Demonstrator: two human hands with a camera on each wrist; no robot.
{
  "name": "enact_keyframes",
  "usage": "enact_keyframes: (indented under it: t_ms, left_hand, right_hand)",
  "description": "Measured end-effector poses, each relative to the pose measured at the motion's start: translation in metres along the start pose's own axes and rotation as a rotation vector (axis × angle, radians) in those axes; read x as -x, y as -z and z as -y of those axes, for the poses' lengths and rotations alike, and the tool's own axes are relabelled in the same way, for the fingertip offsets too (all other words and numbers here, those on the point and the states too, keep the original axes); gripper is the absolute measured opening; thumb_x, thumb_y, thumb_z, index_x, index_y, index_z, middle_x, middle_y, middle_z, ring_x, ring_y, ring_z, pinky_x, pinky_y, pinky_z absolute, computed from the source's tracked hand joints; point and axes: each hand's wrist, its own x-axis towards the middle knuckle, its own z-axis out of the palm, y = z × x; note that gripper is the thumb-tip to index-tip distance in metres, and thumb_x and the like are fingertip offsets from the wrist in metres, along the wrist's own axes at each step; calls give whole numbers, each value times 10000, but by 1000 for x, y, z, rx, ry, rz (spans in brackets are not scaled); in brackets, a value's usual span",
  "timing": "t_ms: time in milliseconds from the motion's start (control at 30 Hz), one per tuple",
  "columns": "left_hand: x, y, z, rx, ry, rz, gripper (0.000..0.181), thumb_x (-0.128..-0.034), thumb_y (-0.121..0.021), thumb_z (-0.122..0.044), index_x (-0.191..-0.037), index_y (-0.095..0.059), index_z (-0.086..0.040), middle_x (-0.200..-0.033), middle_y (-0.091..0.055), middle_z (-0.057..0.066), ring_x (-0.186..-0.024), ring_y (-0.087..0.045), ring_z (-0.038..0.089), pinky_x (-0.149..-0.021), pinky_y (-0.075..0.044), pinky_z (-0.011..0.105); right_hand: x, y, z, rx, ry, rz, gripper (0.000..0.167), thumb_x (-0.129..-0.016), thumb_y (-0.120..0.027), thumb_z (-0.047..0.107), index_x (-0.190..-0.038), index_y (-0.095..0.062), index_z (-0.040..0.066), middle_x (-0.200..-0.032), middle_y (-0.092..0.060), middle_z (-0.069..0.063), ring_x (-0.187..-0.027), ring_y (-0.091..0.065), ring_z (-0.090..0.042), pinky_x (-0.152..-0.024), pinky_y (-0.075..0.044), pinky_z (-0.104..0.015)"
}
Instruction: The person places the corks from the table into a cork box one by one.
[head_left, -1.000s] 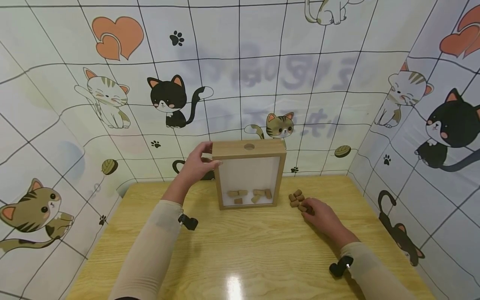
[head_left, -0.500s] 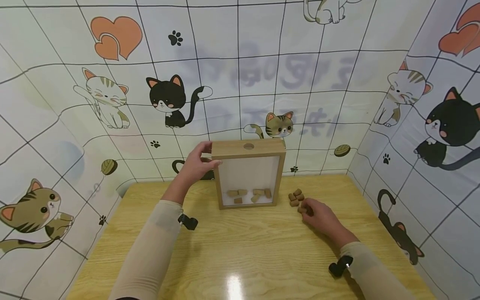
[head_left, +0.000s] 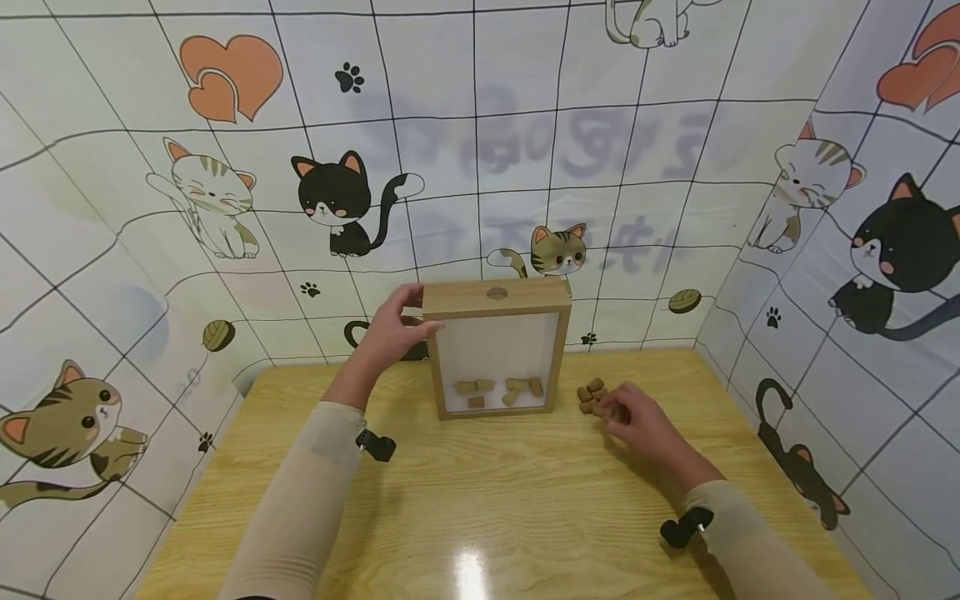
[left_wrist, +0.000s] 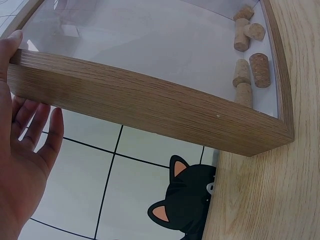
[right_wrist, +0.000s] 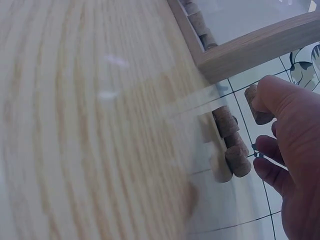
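Note:
A shallow wooden shadow box (head_left: 562, 358) with a clear front and a round hole in its top stands upright on the table. My left hand (head_left: 393, 327) grips its upper left corner, thumb on the front, fingers behind. Several wine corks (left_wrist: 260, 70) lie along the bottom inside the box. To the right of the box, my right hand (head_left: 643, 421) pinches one cork (right_wrist: 255, 107) between thumb and fingers. Beside that hand lies a small group of loose corks (head_left: 592, 387) on the table.
The light wood table (head_left: 480, 492) meets a wall sheet (head_left: 480, 150) printed with cats and a grid just behind the box. A similar sheet (head_left: 900, 350) rises at the right side. Each wrist wears a small black camera (head_left: 682, 528).
My right hand has lifted slightly, with a cork now between its fingertips. The left hand and the box stay where they were.

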Motion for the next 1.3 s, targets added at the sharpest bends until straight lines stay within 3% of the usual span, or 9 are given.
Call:
enact_keyframes:
  t_ms: [400,633,900,1133,1300]
  left_hand:
    - [-1,0,2,-3,-5,-2,781,-982,-865,-283,-1638,-469,-132,-1469,-567,148,-1310,-596,401,-1087,-548,569]
    - [1,0,1,-8,6,-6,789,-984,-857,-279,-1648,-457,-131,-1475,-566,147,-1273,-618,393,-1063,-566,556]
    - [1,0,1,2,12,-3,796,-983,-864,-271,-1650,-454,-131,-1478,-559,155,-1258,-631,395,-1058,-574,546]
    - [1,0,2,4,-9,-10,788,-987,-859,-273,-1647,-456,-121,-1470,-561,142,-1296,-598,373,-1089,-548,555]
    - [0,0,3,6,-15,-5,770,-989,-860,-275,-1635,-469,-121,-1470,-565,137,-1348,-560,365,-1121,-525,551]
  right_hand:
    - [-10,17,12,65,101,-63,250,-953,-797,-25,-1175,-749,80,-996,-670,-8,-792,-595,-133,-641,-520,-292]
    - [-22,27,23,59,157,-134,293,-923,-760,-66,-1189,-775,56,-972,-626,1,-717,-500,-124,-585,-450,-282]
    - [-35,38,45,-24,145,-177,245,-1010,-756,-24,-1202,-776,128,-955,-604,17,-700,-512,-150,-571,-441,-287]
    - [-51,51,68,-56,151,-224,256,-1033,-757,7,-1273,-698,76,-919,-634,-30,-706,-543,-160,-592,-441,-267]
    - [-63,65,85,-63,108,-274,171,-1060,-765,93,-1218,-698,89,-832,-630,-55,-699,-568,-169,-606,-429,-265]
